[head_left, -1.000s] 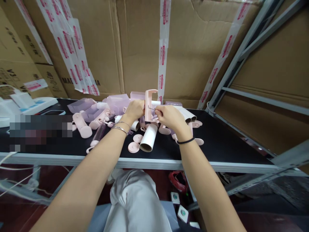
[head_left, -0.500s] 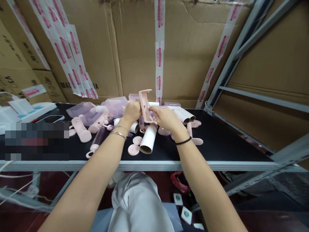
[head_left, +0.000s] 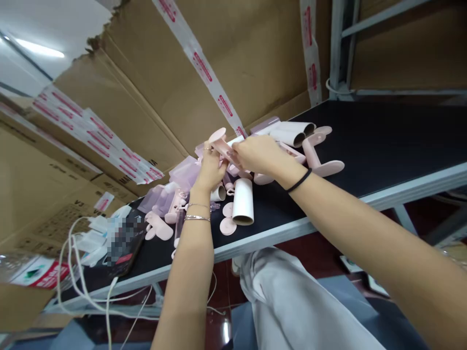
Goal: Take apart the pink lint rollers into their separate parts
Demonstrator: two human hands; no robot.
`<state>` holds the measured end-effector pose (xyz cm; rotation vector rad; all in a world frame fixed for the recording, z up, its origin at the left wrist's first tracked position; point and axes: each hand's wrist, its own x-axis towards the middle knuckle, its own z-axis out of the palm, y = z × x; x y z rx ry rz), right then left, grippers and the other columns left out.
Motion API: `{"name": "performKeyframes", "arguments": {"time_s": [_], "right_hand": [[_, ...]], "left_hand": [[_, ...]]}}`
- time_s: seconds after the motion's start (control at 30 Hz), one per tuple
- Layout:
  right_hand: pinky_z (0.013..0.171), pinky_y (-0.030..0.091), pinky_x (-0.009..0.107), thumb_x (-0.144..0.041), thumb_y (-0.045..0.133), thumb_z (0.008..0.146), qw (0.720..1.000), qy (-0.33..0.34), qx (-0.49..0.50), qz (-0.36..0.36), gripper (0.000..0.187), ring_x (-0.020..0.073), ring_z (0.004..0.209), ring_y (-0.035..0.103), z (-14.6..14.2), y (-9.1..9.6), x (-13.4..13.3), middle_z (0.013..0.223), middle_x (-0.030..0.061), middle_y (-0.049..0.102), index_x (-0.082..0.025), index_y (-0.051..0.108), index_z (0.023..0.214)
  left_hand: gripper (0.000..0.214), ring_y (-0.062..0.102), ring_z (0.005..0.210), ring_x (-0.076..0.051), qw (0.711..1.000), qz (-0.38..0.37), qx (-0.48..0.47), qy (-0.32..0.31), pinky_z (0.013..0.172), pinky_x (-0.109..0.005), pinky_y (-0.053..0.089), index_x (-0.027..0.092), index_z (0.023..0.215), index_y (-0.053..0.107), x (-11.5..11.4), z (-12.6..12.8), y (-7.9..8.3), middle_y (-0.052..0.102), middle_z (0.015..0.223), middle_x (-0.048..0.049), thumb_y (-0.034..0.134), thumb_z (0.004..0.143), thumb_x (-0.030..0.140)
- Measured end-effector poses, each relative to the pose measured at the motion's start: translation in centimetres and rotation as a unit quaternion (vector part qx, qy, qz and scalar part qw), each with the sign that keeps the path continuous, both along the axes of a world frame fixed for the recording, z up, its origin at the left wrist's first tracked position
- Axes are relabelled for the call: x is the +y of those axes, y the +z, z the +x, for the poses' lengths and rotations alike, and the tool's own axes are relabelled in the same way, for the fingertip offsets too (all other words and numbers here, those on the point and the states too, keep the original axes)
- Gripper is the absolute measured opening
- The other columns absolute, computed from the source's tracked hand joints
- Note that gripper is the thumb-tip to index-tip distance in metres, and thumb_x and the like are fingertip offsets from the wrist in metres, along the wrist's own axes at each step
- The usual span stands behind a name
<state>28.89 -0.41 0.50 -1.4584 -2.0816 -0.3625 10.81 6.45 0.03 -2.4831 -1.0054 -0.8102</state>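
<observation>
Above the heap, both hands grip a pale pink plastic bracket with a rounded end plate, held at a slant. My left hand grasps it from the left, its fingers curled around the edge. On the other side, the fingers of my right hand close on its lower end and hide part of it. Just below stands or leans a white cardboard tube, next to round pink discs. Another pink bracket rests to the right of my right hand.
More white tubes lie behind my right wrist. Translucent purple pieces and a pink part are heaped at left. A power strip with white cables and a partly blurred dark device sit farther left. Cardboard walls the back.
The view has tilted and turned. The pink bracket has been rotated from nearly upright to slanted, its rounded end now facing up. Both hands still hold it.
</observation>
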Motion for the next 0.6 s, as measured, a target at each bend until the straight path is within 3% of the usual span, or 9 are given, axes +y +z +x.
{"name": "performKeyframes", "arguments": {"time_s": [0.13,0.33,0.5,0.6], "right_hand": [[0.064,0.033,0.029,-0.028,0.04,0.097,1.0,0.008,0.01,0.024,0.03,0.024,0.085,0.067,0.1,-0.1,0.4,0.094,0.0154,0.072,-0.014,0.065,0.106],[0.069,0.032,0.03,-0.017,0.045,0.094,0.996,0.053,-0.024,0.06,0.023,0.0222,0.089,0.064,-0.6,0.2,0.0,0.094,0.013,0.072,-0.014,0.067,0.097],[0.073,0.032,0.031,-0.012,0.044,0.092,0.997,0.057,-0.024,0.052,0.024,0.0227,0.096,0.062,-0.9,0.4,-0.5,0.096,0.0137,0.071,-0.013,0.067,0.099],[0.069,0.032,0.03,-0.018,0.045,0.093,0.999,0.038,0.002,0.03,0.025,0.0219,0.09,0.064,-0.9,0.2,-0.5,0.096,0.0133,0.071,-0.014,0.065,0.108]], "left_hand": [[0.028,0.061,0.108,-0.024,0.998,-0.026,-0.054,-0.013,0.097,-0.043,0.05,0.017,0.109,0.052,0.0,0.4,0.3,0.062,0.113,-0.0132,0.056,0.081,0.017],[0.033,0.062,0.086,-0.016,0.991,-0.025,-0.13,-0.033,0.084,-0.033,0.053,0.019,0.097,0.047,0.5,0.1,-0.4,0.061,0.094,-0.0046,0.067,0.072,0.017],[0.039,0.059,0.093,-0.017,0.986,0.026,-0.16,-0.028,0.086,-0.035,0.051,0.02,0.106,0.047,1.3,-0.2,-0.9,0.057,0.108,-0.0066,0.069,0.074,0.024],[0.026,0.057,0.101,-0.02,0.989,0.058,-0.135,-0.015,0.094,-0.038,0.049,0.02,0.1,0.055,0.8,-0.1,-0.5,0.054,0.116,-0.0086,0.068,0.078,0.026]]}}
